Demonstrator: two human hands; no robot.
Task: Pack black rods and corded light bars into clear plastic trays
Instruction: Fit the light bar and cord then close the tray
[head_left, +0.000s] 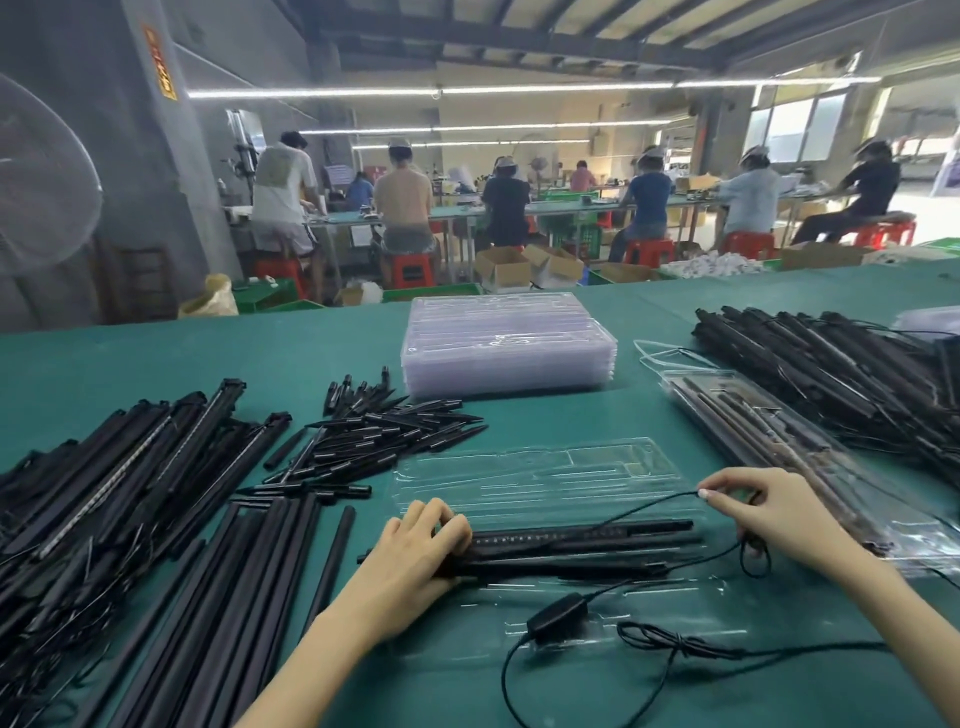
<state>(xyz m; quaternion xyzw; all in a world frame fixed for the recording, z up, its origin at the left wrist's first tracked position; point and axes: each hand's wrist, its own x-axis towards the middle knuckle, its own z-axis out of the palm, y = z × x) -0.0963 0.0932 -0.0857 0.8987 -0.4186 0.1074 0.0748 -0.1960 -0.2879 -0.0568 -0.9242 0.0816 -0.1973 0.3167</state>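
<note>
Left hand (421, 545) lies over the left end of a bundle of black rods and light bars (576, 545), fingers curled onto it and holding it down inside an open clear plastic tray (545, 478) on the green bench (208, 358). Right hand (769, 514) is raised just right of the bundle and pinches a thin black cord (644, 506) between thumb and fingertip; the cord runs left and down to the bundle. A second loop of cord hangs below this hand, and whether the remaining fingers also grip it cannot be told from this view. An inline switch box (558, 618) on the cord rests on the near half of the tray, with more cord trailing across the bench toward the near edge. Supply stock sits around the work area: loose long black rods (249, 571) at near left, a pile of light bars (104, 467) at far left, short pointed black stakes (384, 431) behind the tray, and a stack of empty clear trays (506, 345) at centre rear. A packed tray (779, 441) lies to the right, beside a large heap of corded light bars (841, 364).
</note>
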